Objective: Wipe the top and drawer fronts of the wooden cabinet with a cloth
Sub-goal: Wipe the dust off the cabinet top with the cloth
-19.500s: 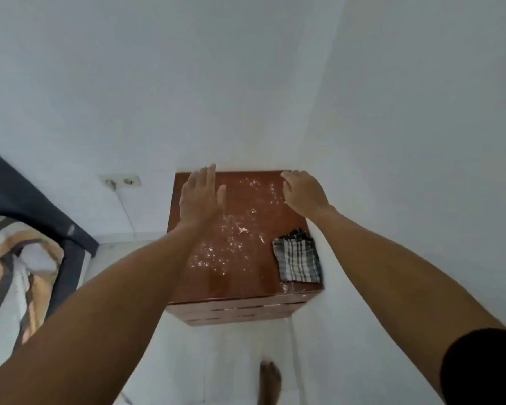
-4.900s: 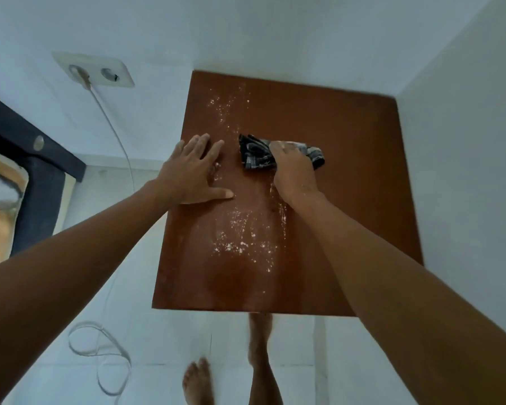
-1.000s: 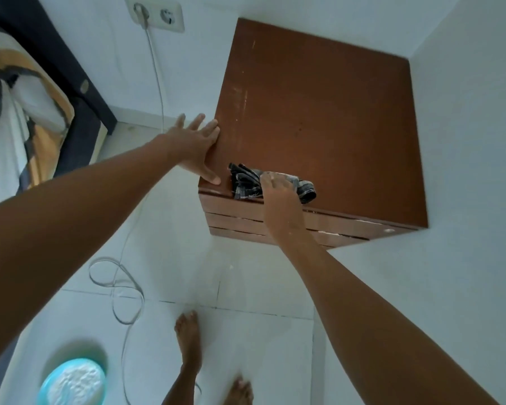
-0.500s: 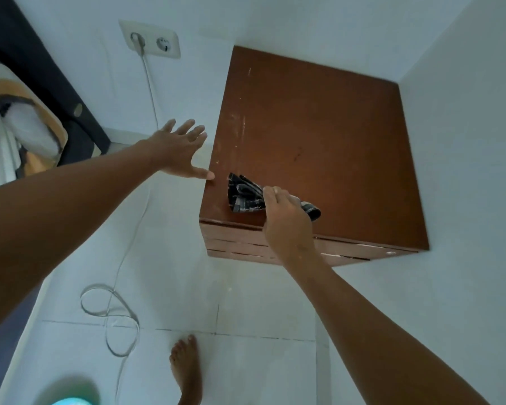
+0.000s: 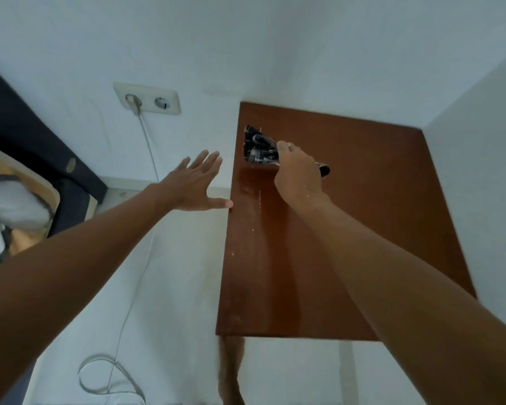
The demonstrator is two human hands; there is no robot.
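Seen from above, the wooden cabinet (image 5: 362,229) shows only its flat, glossy, reddish-brown top, a smooth slab tucked into the corner of two white walls. Its drawer fronts are hidden from this angle. A few small white specks dot the wood near the left edge, and a faint pale streak runs down from below the cloth.

The cloth (image 5: 259,149) is a dark fabric with a light checked pattern, bunched and creased, lying on the far left part of the top. The right hand (image 5: 298,176) is clenched around it, knuckles up; the fingers curl under, so how much cloth sits inside the fist cannot be told. A dark end of the cloth pokes out past the hand on the right.

The left hand (image 5: 196,185) is off the cabinet's left side, fingers spread and straight, holding nothing; its thumb tip is just at the cabinet's left edge, and whether it touches cannot be told.

On the back wall is a cream plastic double socket (image 5: 146,98) with a plug in the left hole, and a thin white cable (image 5: 149,147) drops to the pale floor and loops there. At the far left a dark bed frame (image 5: 35,150) and patterned bedding are cut off by the edge. A bare foot (image 5: 231,372) below the cabinet is blurred. No writing can be read anywhere.
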